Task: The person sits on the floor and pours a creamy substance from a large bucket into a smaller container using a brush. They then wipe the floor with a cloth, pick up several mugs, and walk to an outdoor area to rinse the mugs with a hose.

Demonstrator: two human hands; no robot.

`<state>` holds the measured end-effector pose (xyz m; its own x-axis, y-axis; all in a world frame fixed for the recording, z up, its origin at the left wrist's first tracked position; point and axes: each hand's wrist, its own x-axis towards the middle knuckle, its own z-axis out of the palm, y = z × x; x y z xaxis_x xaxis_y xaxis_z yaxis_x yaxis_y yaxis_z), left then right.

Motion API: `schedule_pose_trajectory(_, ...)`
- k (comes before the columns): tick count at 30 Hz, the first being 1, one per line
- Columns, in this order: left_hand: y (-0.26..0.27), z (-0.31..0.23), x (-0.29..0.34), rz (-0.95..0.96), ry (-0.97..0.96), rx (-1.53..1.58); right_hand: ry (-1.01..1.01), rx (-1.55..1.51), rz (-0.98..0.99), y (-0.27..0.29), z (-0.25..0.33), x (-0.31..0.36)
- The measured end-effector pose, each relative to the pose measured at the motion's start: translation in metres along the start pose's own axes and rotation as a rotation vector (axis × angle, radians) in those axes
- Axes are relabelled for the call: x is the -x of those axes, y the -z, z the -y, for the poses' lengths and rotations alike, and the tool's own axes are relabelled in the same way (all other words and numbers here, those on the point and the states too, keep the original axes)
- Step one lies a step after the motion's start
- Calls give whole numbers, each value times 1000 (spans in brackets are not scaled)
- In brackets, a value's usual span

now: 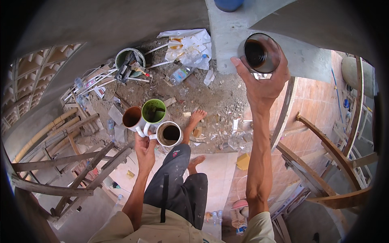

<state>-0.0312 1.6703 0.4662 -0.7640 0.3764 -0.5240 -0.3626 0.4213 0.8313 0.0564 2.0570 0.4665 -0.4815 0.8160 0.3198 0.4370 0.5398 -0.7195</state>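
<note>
My left hand [144, 149] is closed round the handles of three mugs, bunched together in front of my legs. One mug has a brown inside [132, 117], another a green inside [153, 111]. The third is a white mug [169, 134] with dark liquid at its bottom. Held out to the upper right, a clear drinking glass [263, 52] sits in the grip of my right hand [265, 89]. Dark liquid shows inside the glass, which is above a grey ledge. My right thumb presses its near left side, while the fingers wrap round the right.
Rubble and litter cover the ground ahead, with a bucket of tools [130, 60], a plastic bottle [180, 75] and a stained white sheet [188, 44]. A blue container [228, 4] stands on the grey ledge [227, 44]. Wooden frames [332, 146] rise at right; timber [77, 162] stands at left.
</note>
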Motion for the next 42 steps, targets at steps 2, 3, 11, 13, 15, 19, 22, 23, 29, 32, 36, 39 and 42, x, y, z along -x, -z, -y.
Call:
schedule_pose_trajectory(2,9,11,2,4,16,-8,28,-23,-66,-2,2,10)
schedule_pose_trajectory(3,15,18,6,5,23,-25,52,-119,-53,-2,9,16)
schedule_pose_trajectory(11,38,47,28,-121,124,-16,-221,-282,446,1,15,154)
schedule_pose_trajectory(13,44,50,33,-143,133,-14,-358,-258,581,-25,-3,187)
schedule_pose_trajectory(15,52,57,39,-162,142,0,-478,-228,735,-54,-14,212)
schedule_pose_trajectory(19,62,63,46,-208,152,-28,-657,-187,879,-150,-13,192)
schedule_pose_trajectory(22,65,70,42,-226,165,-35,-653,-154,915,-212,-19,157)
schedule_pose_trajectory(23,66,74,43,-250,170,-30,-652,-179,889,-227,-12,148)
schedule_pose_trajectory(29,58,86,39,-423,256,138,-609,-385,810,-165,35,165)
schedule_pose_trajectory(32,47,93,24,-489,305,298,-508,-473,788,-108,51,196)
schedule_pose_trajectory(36,17,86,0,-523,411,474,-426,-538,719,-58,75,235)
schedule_pose_trajectory(39,-2,89,-8,-478,392,586,-353,-599,670,-49,95,243)
schedule_pose_trajectory(42,-19,79,-14,-393,356,700,-394,-589,711,-50,105,251)
